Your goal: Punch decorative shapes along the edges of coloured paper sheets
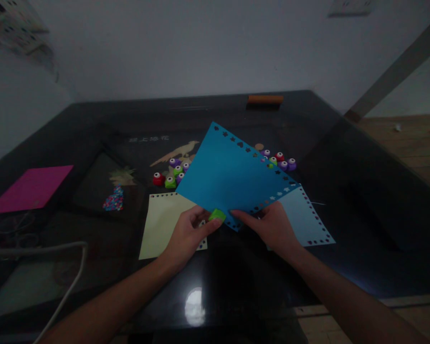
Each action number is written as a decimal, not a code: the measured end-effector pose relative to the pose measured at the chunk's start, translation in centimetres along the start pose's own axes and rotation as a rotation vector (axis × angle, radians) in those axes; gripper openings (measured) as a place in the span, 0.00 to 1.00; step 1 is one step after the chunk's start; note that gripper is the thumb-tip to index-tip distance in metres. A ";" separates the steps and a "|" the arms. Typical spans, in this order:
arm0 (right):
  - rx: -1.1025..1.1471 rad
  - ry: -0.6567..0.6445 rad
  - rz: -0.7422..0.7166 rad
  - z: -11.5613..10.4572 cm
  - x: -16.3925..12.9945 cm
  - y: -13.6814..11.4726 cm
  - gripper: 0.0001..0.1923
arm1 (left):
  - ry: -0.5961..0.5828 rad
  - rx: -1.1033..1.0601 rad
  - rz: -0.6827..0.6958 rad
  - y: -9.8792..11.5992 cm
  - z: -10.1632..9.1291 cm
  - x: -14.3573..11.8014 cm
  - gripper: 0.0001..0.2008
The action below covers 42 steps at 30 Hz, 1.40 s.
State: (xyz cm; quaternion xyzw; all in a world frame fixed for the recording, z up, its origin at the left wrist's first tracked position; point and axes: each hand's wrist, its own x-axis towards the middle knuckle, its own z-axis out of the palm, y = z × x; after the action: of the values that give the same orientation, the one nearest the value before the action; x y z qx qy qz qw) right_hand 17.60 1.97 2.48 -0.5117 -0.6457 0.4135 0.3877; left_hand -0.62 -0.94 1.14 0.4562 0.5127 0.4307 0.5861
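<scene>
Near edge: white cable (69, 282) lies at left on the dark glossy surface (361, 200). Left hand (188, 234), grip clenched on a small green paper punch (217, 215) set at the near edge of a bright blue paper sheet (229, 177). Right hand (272, 224), grip pinching that sheet's near edge; the sheet is held tilted above the surface, its right border punched with small shapes. Beneath: pale yellow sheet (161, 222) left, light blue sheet (304, 220) right. Farther: clusters of small coloured punches (172, 172). Magenta sheet (30, 188) far left. Pale writing on the surface, unreadable.
</scene>
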 end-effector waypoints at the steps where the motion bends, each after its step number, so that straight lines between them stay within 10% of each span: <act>1: 0.001 0.000 0.000 0.0 0.0 0.0 0.11 | -0.007 -0.008 0.003 0.0 0.0 0.0 0.14; 42: 0.018 -0.006 0.056 -0.4 0.6 0.3 0.07 | -0.094 0.060 -0.147 0.6 0.1 0.4 0.12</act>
State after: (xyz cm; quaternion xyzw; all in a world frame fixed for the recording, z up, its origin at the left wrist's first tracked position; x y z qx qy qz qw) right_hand 18.01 2.61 2.38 -0.5247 -0.6287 0.4314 0.3787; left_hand -0.47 -0.40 1.65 0.4543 0.5293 0.3493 0.6256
